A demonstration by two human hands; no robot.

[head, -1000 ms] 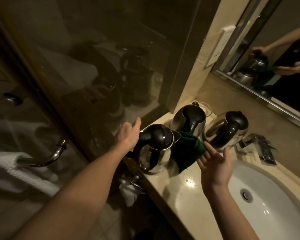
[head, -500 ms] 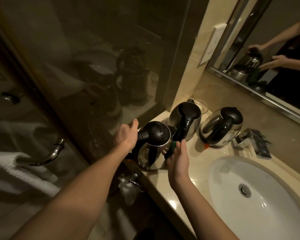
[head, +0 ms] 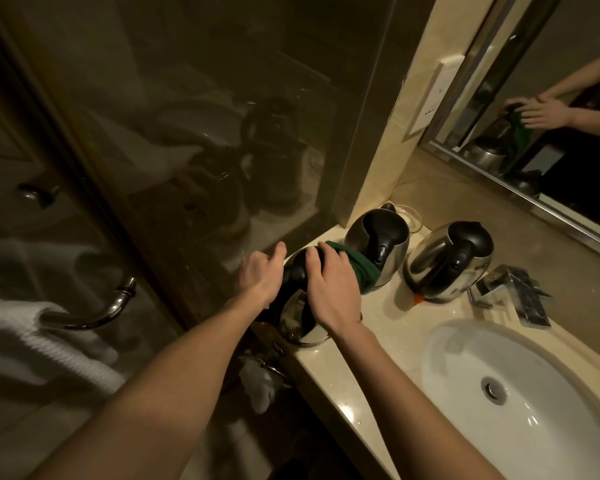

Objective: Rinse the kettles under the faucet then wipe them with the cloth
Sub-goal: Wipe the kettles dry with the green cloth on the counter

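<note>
Three steel kettles with black lids and handles stand on the beige counter point(head: 388, 327). The nearest kettle point(head: 300, 323) sits at the counter's left edge. My left hand point(head: 262, 275) grips its black handle. My right hand point(head: 329, 289) lies on its lid and presses a dark green cloth point(head: 359, 268) against it. The cloth hangs toward the middle kettle point(head: 378, 240). The third kettle point(head: 451, 261) stands to the right, beside the chrome faucet point(head: 513, 296).
A white oval sink point(head: 499, 386) is set in the counter at the right. A glass shower door point(head: 187, 150) with a chrome handle point(head: 94, 306) and a white towel point(head: 32, 337) is at the left. A mirror point(head: 551, 116) hangs behind the counter. A small glass dish point(head: 411, 216) sits in the corner.
My right hand has come left from above the counter, taken the green cloth and laid it on the nearest kettle's lid. My left hand stays on that kettle's handle.
</note>
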